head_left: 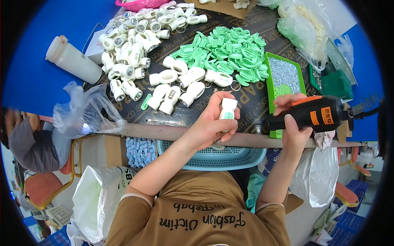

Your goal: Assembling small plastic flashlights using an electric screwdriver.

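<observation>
My left hand [209, 123] is closed around a small white keychain flashlight [228, 107] with a green insert on its side; a metal ring hangs below it. My right hand [293, 130] grips a black and orange electric screwdriver [314, 114], its tip pointing left, apart from the flashlight. Just behind the screwdriver lies a bright green tray [304, 84] holding many small silver screws [283, 76]. Several white flashlight bodies [193, 76] with rings lie ahead of my left hand. Beyond them is a heap of mint-green plastic pieces [230, 49].
Finished-looking white flashlights [135, 45] are piled at the back left, beside a white bottle [74, 59] and a clear plastic bag [88, 110]. Below the table edge [164, 133] sits a blue basket [213, 160]. A dark green box [337, 85] stands at right. Another person [35, 141] sits at far left.
</observation>
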`<state>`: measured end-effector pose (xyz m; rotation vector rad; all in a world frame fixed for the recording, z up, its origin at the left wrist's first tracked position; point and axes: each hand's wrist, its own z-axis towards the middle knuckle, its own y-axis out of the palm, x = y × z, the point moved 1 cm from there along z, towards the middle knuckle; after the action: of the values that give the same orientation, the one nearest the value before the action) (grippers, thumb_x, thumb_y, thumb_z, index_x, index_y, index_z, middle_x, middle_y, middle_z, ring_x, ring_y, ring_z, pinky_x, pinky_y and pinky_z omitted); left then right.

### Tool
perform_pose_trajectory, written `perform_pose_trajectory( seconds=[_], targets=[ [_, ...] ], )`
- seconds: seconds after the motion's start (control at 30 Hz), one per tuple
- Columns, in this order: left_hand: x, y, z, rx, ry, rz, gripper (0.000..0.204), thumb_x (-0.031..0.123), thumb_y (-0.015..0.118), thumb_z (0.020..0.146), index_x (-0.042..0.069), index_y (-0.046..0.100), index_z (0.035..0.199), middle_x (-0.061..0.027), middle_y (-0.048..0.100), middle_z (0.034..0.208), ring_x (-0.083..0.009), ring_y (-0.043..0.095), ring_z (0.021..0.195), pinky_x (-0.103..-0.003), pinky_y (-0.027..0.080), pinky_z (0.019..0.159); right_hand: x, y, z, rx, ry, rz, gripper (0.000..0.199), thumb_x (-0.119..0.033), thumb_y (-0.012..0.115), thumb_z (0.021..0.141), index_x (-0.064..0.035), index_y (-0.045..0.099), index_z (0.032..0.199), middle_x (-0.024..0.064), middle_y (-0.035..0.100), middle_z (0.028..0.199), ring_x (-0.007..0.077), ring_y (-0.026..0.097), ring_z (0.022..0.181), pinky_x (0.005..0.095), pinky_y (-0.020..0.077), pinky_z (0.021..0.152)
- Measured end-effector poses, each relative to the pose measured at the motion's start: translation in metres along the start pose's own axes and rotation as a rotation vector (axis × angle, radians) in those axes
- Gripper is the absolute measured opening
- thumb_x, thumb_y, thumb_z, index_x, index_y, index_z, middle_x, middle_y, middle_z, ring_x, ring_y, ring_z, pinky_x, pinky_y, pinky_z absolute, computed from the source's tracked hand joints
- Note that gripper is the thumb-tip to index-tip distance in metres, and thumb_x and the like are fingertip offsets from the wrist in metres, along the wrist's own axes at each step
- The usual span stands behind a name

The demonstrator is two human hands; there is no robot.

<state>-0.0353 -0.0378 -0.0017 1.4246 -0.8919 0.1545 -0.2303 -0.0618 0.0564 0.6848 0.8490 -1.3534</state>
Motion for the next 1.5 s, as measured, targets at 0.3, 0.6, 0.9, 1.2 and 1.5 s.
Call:
perform_pose_trajectory(
  seconds=[0.3,0.6,0.9,1.2,1.5],
  targets=[
    [0.001,-0.001,-0.001,-0.036,0.029,0.015,0.058,-0.006,0.055,0.076,0.019,0.028,0.123,-0.0074,0.045,0.092,-0.0149,0.049,0.065,-0.021,0.034,0.041,-0.007,0.010,0.005,-0.045,0.016,0.442,0.084,-0.060,0.061,0.072,-0.0009,0.033,0.126,0.0157,0.053,0.089,0.0242,0.054,0.075,0.0379,0.0457,0.071],
    [0.002,0.000,-0.001,-0.017,-0.008,0.008,0.053,-0.004,0.054,0.075,0.016,0.031,0.118,-0.0048,0.045,0.088,-0.0114,0.049,0.061,-0.022,0.035,0.041,-0.011,0.004,0.012,-0.119,-0.179,0.417,0.067,-0.043,0.053,0.080,-0.0017,0.032,0.128,0.0165,0.045,0.105,0.0247,0.045,0.088,0.0425,0.0423,0.073],
    [0.001,0.001,0.000,-0.027,-0.021,0.022,0.051,-0.004,0.054,0.076,0.016,0.031,0.116,-0.0041,0.045,0.088,-0.0109,0.048,0.061,-0.020,0.033,0.040,-0.009,0.015,0.007,0.082,-0.074,0.531,0.070,-0.034,0.060,0.078,-0.0008,0.029,0.132,0.0154,0.046,0.099,0.0216,0.048,0.083,0.0307,0.0477,0.055],
    [-0.003,-0.001,0.001,-0.033,0.012,0.056,0.054,-0.009,0.056,0.075,0.015,0.031,0.116,-0.0037,0.044,0.090,-0.0087,0.046,0.059,-0.020,0.033,0.041,-0.018,0.027,-0.003,0.123,-0.086,0.494,0.039,-0.004,0.057,0.079,-0.0041,0.034,0.111,0.0059,0.046,0.062,0.0161,0.046,0.050,0.0307,0.0426,0.049],
    [-0.004,-0.001,0.003,-0.013,0.032,0.118,0.054,-0.010,0.055,0.074,0.014,0.030,0.115,-0.0036,0.042,0.090,-0.0082,0.042,0.058,-0.020,0.033,0.042,-0.041,0.061,0.010,0.227,-0.123,0.397,0.033,-0.012,0.055,0.085,-0.0078,0.033,0.110,0.0045,0.047,0.064,0.0172,0.048,0.053,0.0359,0.0473,0.058]
  ],
)
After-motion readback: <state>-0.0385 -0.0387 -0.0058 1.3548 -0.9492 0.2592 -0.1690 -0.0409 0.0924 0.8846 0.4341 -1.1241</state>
